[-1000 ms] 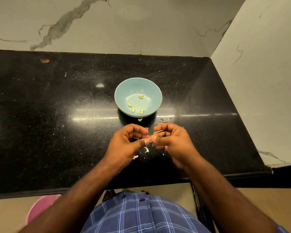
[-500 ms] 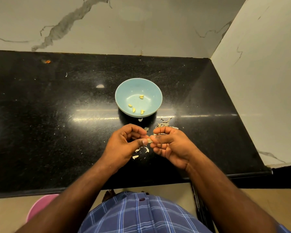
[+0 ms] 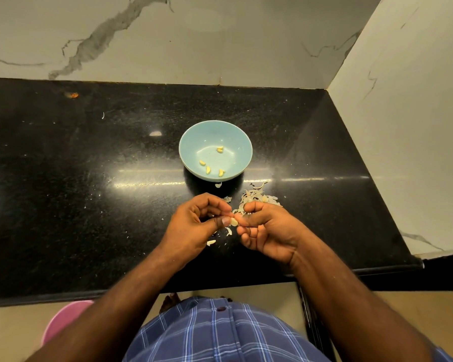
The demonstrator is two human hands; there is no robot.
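Item: garlic clove (image 3: 234, 221), pinched between my left hand (image 3: 194, 226) and right hand (image 3: 267, 231), fingertips together above the bench (image 3: 89, 178). Step: stripping skin. Skins (image 3: 254, 198) heaped just beyond the right hand. Next, I judge: bared clove into the blue bowl (image 3: 194, 137) ahead, with the peeled cloves (image 3: 208, 169).

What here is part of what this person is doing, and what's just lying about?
In the job:
- left hand and right hand, both pinching one garlic clove
- blue bowl holding peeled cloves
- loose skins on the counter

Just lying about:
- pink tub below the counter edge
- orange speck near the wall
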